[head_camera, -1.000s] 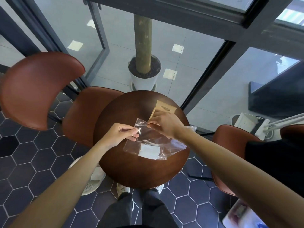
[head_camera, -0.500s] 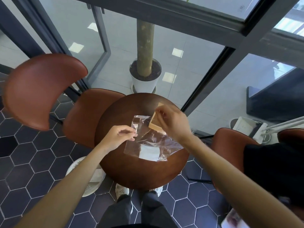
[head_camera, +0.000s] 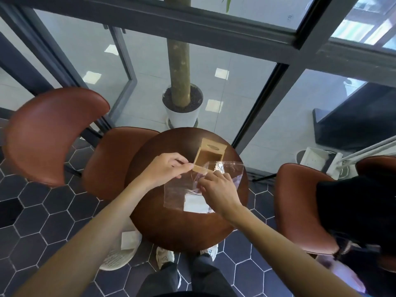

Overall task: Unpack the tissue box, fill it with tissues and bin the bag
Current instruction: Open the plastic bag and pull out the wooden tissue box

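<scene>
1. Clear plastic, the bag (head_camera: pixel 182 194) lay flat on the round wooden table (head_camera: pixel 182 230), a white label (head_camera: pixel 196 205) at its near edge.
2. The right hand (head_camera: pixel 218 189) rested on the bag, fingers pinching the film.
3. The left hand (head_camera: pixel 166 168) pinched the near edge of the wooden tissue box (head_camera: pixel 211 155).
4. The box stood just beyond the bag, its open end facing near.
5. Farther off stood a white plant pot (head_camera: pixel 182 116).

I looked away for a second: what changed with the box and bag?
The wooden box now stands out of the clear bag, farther back on the table. The left hand pinches its near edge; the right hand holds the bag. The white packet stays inside.
</scene>
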